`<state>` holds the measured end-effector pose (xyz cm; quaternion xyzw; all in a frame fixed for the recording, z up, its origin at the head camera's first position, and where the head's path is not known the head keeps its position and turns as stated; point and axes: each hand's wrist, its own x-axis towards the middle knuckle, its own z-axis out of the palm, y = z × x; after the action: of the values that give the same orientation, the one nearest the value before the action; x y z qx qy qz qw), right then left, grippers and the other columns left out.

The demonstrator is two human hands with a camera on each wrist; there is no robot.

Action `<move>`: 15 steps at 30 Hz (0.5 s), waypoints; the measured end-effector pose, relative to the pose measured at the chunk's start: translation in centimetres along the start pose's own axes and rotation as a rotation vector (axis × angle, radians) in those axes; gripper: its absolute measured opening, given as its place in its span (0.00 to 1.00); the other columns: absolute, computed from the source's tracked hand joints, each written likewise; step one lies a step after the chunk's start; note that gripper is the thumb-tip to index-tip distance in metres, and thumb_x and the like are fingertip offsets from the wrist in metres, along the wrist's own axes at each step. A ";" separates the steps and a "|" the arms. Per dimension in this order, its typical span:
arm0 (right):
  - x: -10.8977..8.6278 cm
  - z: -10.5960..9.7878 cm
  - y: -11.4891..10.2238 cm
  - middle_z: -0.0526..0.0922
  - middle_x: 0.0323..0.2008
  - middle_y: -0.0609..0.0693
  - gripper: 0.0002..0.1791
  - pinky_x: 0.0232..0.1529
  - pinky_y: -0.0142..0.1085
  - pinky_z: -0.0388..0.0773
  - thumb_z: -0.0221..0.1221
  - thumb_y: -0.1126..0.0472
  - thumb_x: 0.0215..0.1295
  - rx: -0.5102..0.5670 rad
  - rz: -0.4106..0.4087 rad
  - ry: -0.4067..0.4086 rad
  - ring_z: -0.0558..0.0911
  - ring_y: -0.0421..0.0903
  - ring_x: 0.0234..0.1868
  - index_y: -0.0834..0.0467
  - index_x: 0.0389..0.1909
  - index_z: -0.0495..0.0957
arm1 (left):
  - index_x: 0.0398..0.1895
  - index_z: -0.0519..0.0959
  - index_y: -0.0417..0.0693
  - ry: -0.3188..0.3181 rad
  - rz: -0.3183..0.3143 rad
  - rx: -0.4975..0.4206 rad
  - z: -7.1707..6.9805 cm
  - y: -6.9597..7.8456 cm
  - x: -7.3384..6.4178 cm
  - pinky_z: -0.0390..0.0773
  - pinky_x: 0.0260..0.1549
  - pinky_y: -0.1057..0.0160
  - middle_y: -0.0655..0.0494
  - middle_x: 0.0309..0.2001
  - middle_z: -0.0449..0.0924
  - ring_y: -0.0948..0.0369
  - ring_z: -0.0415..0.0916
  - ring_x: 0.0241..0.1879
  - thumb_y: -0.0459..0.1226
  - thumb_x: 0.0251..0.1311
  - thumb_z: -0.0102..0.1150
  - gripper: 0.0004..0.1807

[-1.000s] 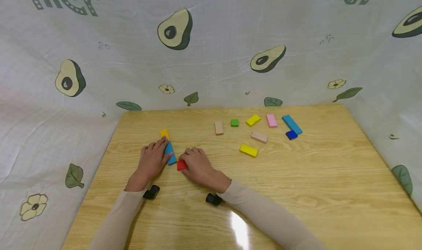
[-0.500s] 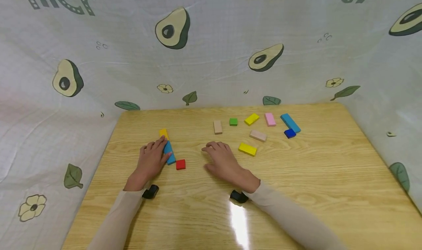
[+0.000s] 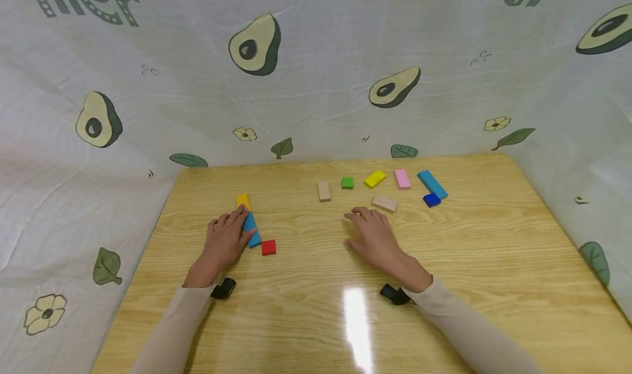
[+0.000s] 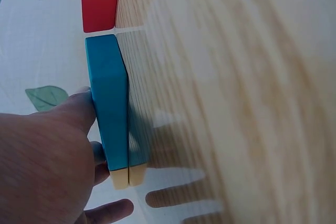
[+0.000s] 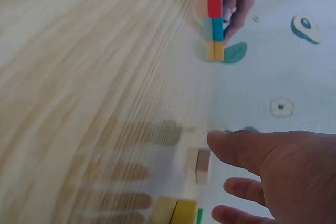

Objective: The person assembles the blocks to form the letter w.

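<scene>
My left hand (image 3: 224, 242) rests on a light-blue block (image 3: 251, 232), thumb and fingertips touching it. In the left wrist view its thumb and fingers show behind that blue block (image 4: 109, 98). A yellow-orange block (image 3: 243, 200) lies end to end with the blue one, farther away. Just off the blue block's near end sits a red block (image 3: 269, 247). My right hand (image 3: 379, 239) hovers over the middle of the table, thumb and fingers spread apart, holding nothing. A yellow block (image 5: 185, 212) shows beyond its fingers in the right wrist view; the hand covers one in the head view.
Toward the table's back lie a tan block (image 3: 323, 191), a green block (image 3: 348, 183), a yellow block (image 3: 374, 179), a pink block (image 3: 402, 179), another light-blue block (image 3: 432, 184), a dark-blue block (image 3: 432, 200) and a pale wooden block (image 3: 384, 203). A printed cloth (image 3: 316, 89) hangs behind.
My right hand let go of the red block and moved right across the table, covering a yellow block from the head view. My left hand has stayed on the blue block.
</scene>
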<state>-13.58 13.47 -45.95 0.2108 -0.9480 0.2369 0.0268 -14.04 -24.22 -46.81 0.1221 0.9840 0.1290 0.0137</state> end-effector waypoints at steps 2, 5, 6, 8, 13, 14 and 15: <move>-0.4 -0.3 0.7 0.76 0.67 0.64 0.33 0.67 0.64 0.67 0.75 0.59 0.64 0.000 0.021 0.007 0.73 0.66 0.67 0.63 0.68 0.78 | 0.80 0.64 0.35 -0.002 -0.001 0.000 0.0 0.0 0.0 0.59 0.67 0.31 0.36 0.81 0.59 0.35 0.62 0.71 0.45 0.80 0.55 0.34; -0.9 -0.7 1.7 0.75 0.68 0.65 0.33 0.68 0.65 0.65 0.75 0.59 0.64 0.009 0.050 0.014 0.71 0.68 0.70 0.64 0.68 0.78 | 0.80 0.64 0.34 -0.003 -0.003 0.001 0.0 -0.1 0.0 0.59 0.67 0.31 0.36 0.81 0.59 0.35 0.62 0.71 0.44 0.80 0.55 0.34; -1.1 -0.8 1.9 0.75 0.68 0.66 0.33 0.68 0.65 0.65 0.75 0.59 0.64 0.012 0.057 0.018 0.70 0.68 0.71 0.64 0.68 0.78 | 0.80 0.64 0.34 -0.002 -0.003 0.003 0.0 -0.1 0.0 0.59 0.67 0.31 0.36 0.81 0.59 0.35 0.62 0.72 0.44 0.80 0.55 0.34; -1.4 -1.0 2.4 0.74 0.69 0.66 0.33 0.69 0.66 0.64 0.75 0.60 0.64 0.014 0.071 0.021 0.69 0.69 0.71 0.65 0.68 0.77 | 0.80 0.64 0.34 -0.002 -0.002 0.008 -0.1 0.0 0.0 0.59 0.67 0.31 0.36 0.80 0.59 0.35 0.62 0.71 0.44 0.80 0.55 0.34; -2.0 -1.5 3.3 0.75 0.68 0.66 0.32 0.68 0.66 0.64 0.74 0.61 0.65 -0.001 0.097 0.022 0.71 0.68 0.68 0.66 0.68 0.77 | 0.80 0.64 0.34 0.000 -0.003 0.008 -0.2 0.1 0.0 0.59 0.67 0.31 0.36 0.80 0.60 0.34 0.62 0.72 0.44 0.80 0.55 0.33; -2.1 -1.5 3.4 0.76 0.67 0.66 0.32 0.68 0.66 0.65 0.74 0.61 0.65 -0.008 0.101 0.021 0.72 0.68 0.67 0.66 0.68 0.77 | 0.79 0.64 0.34 0.001 -0.004 0.007 -0.2 0.2 -0.1 0.59 0.67 0.31 0.36 0.80 0.60 0.34 0.62 0.72 0.44 0.80 0.55 0.33; -2.2 -1.6 3.5 0.76 0.65 0.66 0.32 0.67 0.66 0.65 0.74 0.61 0.65 -0.015 0.104 0.020 0.73 0.68 0.66 0.67 0.68 0.77 | 0.79 0.65 0.34 0.002 -0.005 0.006 -0.3 0.3 -0.1 0.59 0.67 0.31 0.36 0.80 0.60 0.34 0.62 0.72 0.43 0.80 0.55 0.33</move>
<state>-13.11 17.87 -46.45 0.1586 -0.9591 0.2330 0.0255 -13.92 -24.06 -46.51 0.1197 0.9847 0.1261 0.0129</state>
